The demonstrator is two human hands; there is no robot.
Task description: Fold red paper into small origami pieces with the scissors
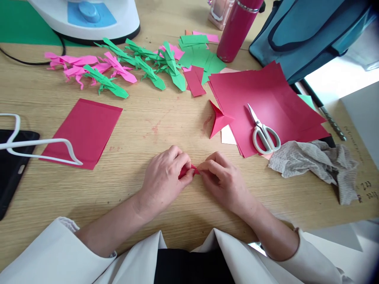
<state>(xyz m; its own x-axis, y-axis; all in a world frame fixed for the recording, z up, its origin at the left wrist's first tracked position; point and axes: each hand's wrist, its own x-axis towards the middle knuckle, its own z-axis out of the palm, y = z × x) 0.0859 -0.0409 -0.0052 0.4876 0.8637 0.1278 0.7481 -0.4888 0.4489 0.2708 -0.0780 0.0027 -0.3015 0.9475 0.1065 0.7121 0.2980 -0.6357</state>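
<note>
Between my hands is a small piece of folded red paper (185,171), mostly covered by my fingers. My left hand (169,171) is closed round its left part, thumb and fingers pinching it. The fingertips of my right hand (222,178) pinch its narrow right end. Just beyond, a folded red paper piece (219,118) with pointed tips rests against a stack of red sheets (263,92). White-handled scissors (263,132) lie on that stack, blades partly apart. To the left lie more red sheets (85,132).
Several green folded paper figures (151,73) and pink ones (79,67) lie at the back. Behind them are a white appliance (89,19), a red bottle (237,29) and a blue bag (302,35). A crumpled cloth (314,161) lies right; a black device (17,169) and white cable (44,141) left.
</note>
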